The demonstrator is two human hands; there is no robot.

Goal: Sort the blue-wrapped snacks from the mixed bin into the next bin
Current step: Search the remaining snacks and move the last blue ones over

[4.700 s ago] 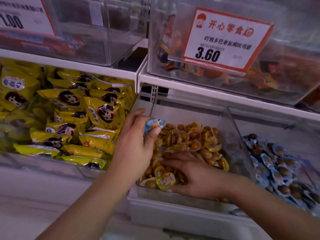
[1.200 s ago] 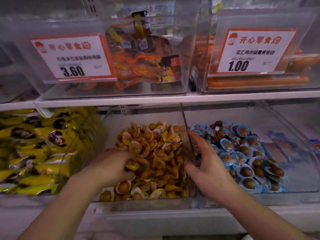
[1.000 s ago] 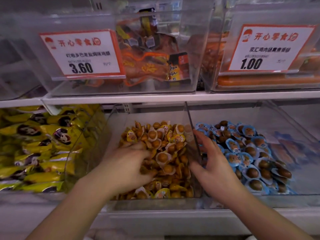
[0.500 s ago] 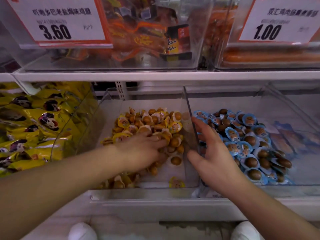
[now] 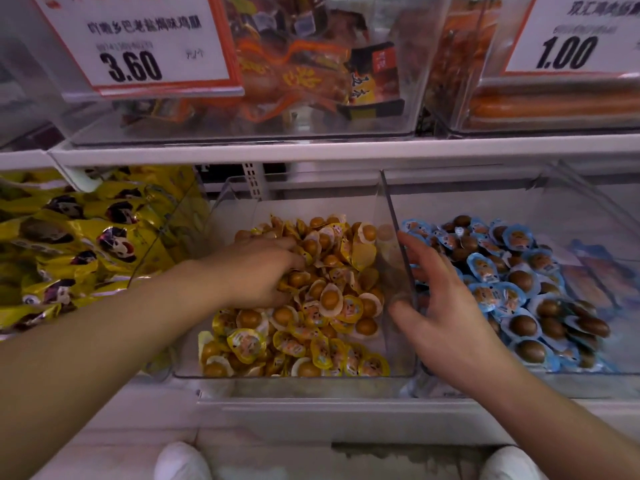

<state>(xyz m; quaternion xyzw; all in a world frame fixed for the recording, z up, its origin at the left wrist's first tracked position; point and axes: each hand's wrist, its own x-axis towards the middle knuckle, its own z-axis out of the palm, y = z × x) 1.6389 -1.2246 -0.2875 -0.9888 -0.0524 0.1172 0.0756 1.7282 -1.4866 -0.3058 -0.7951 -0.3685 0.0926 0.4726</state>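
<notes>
The middle clear bin holds a heap of yellow-wrapped snacks; no blue wrapper shows among them. The bin to its right holds the blue-wrapped snacks. My left hand lies palm down in the middle bin, its fingertips buried in the heap, so whether it holds anything is hidden. My right hand straddles the clear wall between the two bins, thumb on the yellow side and spread fingers over the blue snacks.
Large yellow bags fill the bin on the left. A shelf just above carries clear bins of orange packets and sausages with price cards. My white shoes show below the shelf's front edge.
My left hand has pushed deeper and farther back into the yellow heap, spreading snacks over the bin's front floor. My right hand stays on the dividing wall. My head has moved closer.
</notes>
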